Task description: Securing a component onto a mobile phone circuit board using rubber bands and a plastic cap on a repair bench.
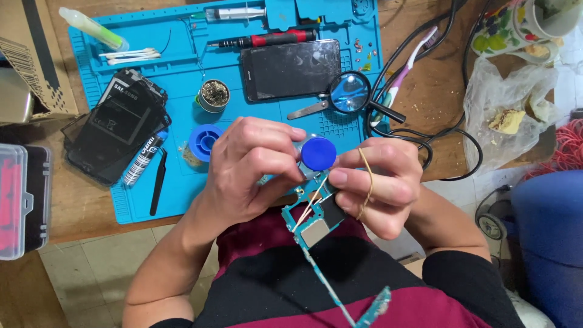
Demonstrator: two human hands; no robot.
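Observation:
My left hand [246, 173] curls its fingers around a small clear bottle with a round blue cap [319, 153], held over the near edge of the blue work mat [182, 194]. My right hand [385, 185] pinches a teal phone circuit board [311, 226] under the thumb. The board's thin strip hangs down over my lap. A tan rubber band [368, 182] loops around the right fingers, and a thin tan strand crosses the board. The two hands touch at the bottle.
On the mat lie a dark phone [291, 68], a magnifier [350, 92], a red-handled screwdriver [267, 40], a blue spool [203, 141], a small tin [214, 94], black tweezers [159, 179] and stacked phone parts [115, 130]. Black cables [437, 146] and a toothbrush [413, 61] lie to the right.

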